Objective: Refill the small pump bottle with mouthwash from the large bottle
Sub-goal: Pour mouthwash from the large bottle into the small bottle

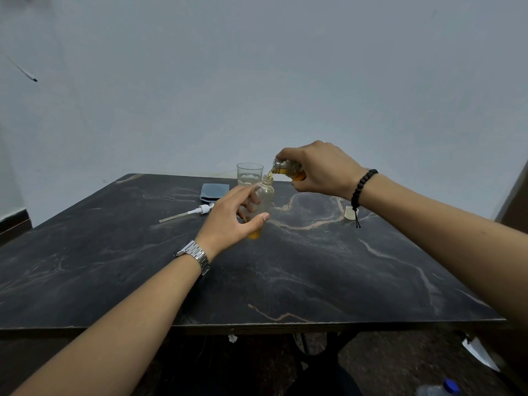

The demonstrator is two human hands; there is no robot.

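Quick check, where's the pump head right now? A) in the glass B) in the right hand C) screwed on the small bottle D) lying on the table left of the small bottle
D: the pump head lies flat on the table, tube pointing left, while the left hand steadies the open small bottle.

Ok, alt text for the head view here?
The right hand tips a bottle of amber liquid into the small bottle steadied upright by the left hand on a dark table. The pump lies left.
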